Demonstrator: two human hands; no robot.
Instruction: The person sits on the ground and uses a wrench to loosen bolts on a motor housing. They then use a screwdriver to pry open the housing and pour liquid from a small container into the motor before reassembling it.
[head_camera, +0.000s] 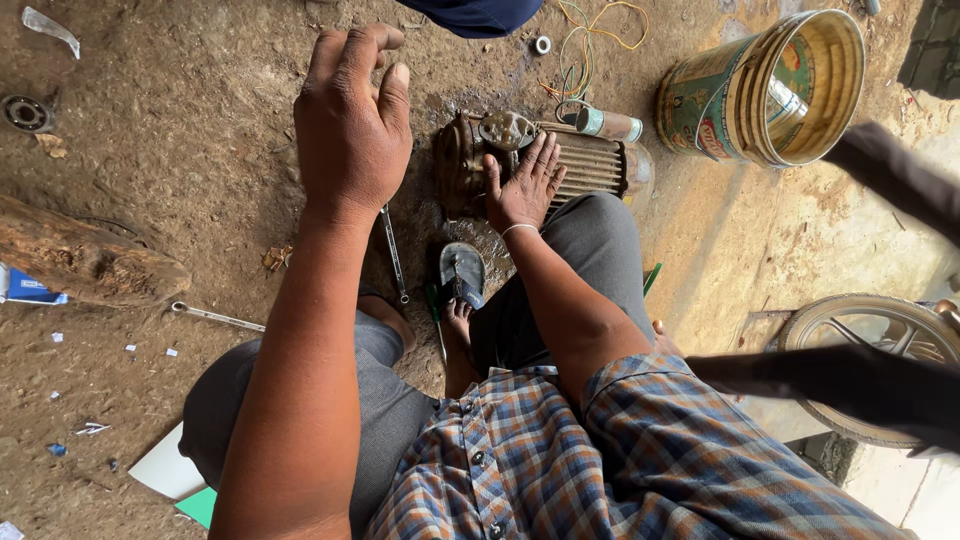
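oily dirt floor (180, 150), tin can (765, 90), wheel (870, 330)

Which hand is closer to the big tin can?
Right. The right hand rests on the motor beside the can; the left hand hovers farther away.

We are at an open-air repair workshop: oily dirt floor (180, 150) around a finned motor (580, 160), with spanner (215, 318), bearing (25, 113) and wheel (880, 330) nearby.

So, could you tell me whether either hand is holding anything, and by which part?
Nothing is gripped. The right hand rests flat on the ribbed motor, fingers spread over its top. The left hand is raised, empty.
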